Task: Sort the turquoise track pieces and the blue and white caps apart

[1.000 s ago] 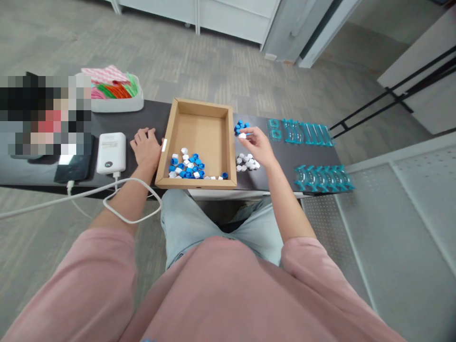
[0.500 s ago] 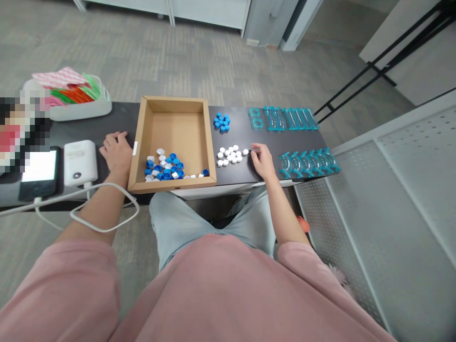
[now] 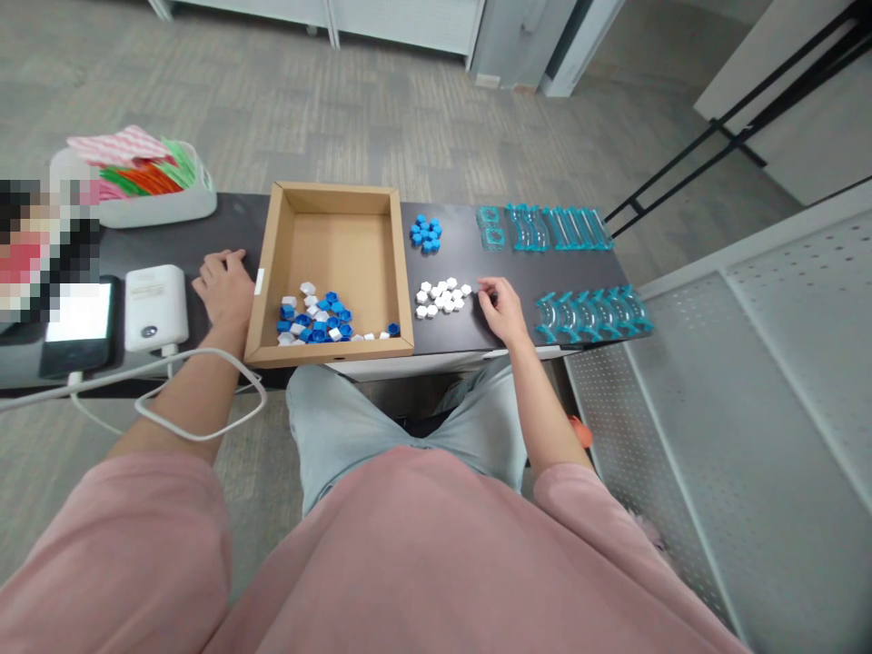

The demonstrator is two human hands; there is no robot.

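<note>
Indoors | black table [image 3: 463, 259], grey carpet [image 3: 341, 109] | left hand [image 3: 222, 291] lay flat, empty | right hand [image 3: 502, 309] curled by white pieces [image 3: 441, 297], hold unclear

No legible text anywhere. Faint grey marking on white power bank [image 3: 156, 304], too small to read. White sticker [image 3: 260, 282] on cardboard box [image 3: 267, 313] wall, illegible. Phone screen [image 3: 78, 313] glowing, washed out, nothing readable.
</note>
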